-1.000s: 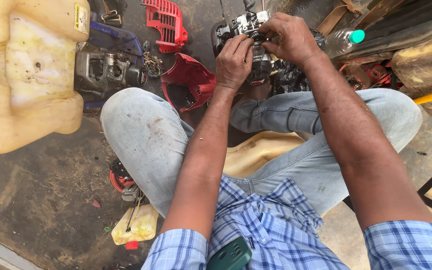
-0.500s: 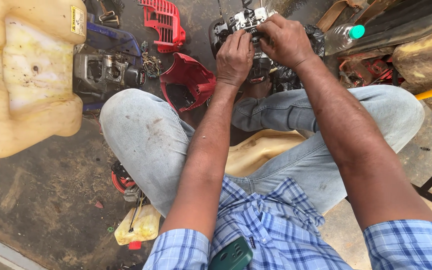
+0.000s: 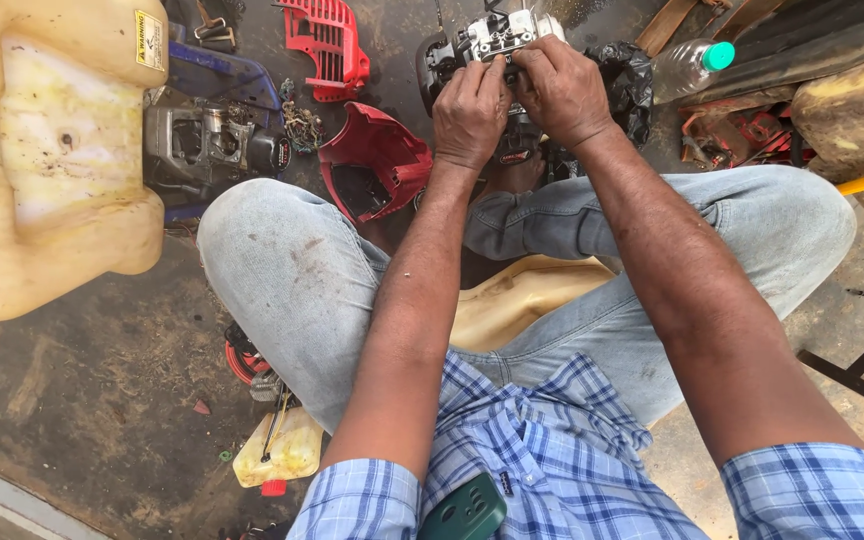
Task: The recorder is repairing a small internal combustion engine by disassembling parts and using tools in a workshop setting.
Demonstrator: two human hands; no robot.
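Looking down from my head, I have both hands on a small engine [image 3: 487, 45] that sits on the oily floor [image 3: 72, 400] just past my knees, near the top middle of the view. My left hand [image 3: 470, 112] is curled over its near side, fingers pressed onto the pale metal top, and my right hand [image 3: 560, 92] is clamped around it from the right, thumb and fingertips pinching something at the top that I cannot make out. Touching the engine's right side is a crumpled black plastic bag [image 3: 627, 85], and beyond that lies a clear plastic bottle [image 3: 687, 68] with a green cap, tipped on its side. To the left of my left hand lies a red plastic cover [image 3: 377, 160], hollow side up, and further up a red slotted grille [image 3: 327, 45]. Left again stands another grey engine block [image 3: 212, 140] on a blue frame, hard against a big yellowed plastic tank [image 3: 47, 170] that fills the upper left corner; a small rectangular yellow label with black print sits near the tank's top right edge. By my left thigh, low on the floor, is a small yellowish bottle [image 3: 277, 450] with a red cap. A green rounded case [image 3: 467, 512] pokes from my checked shirt pocket.
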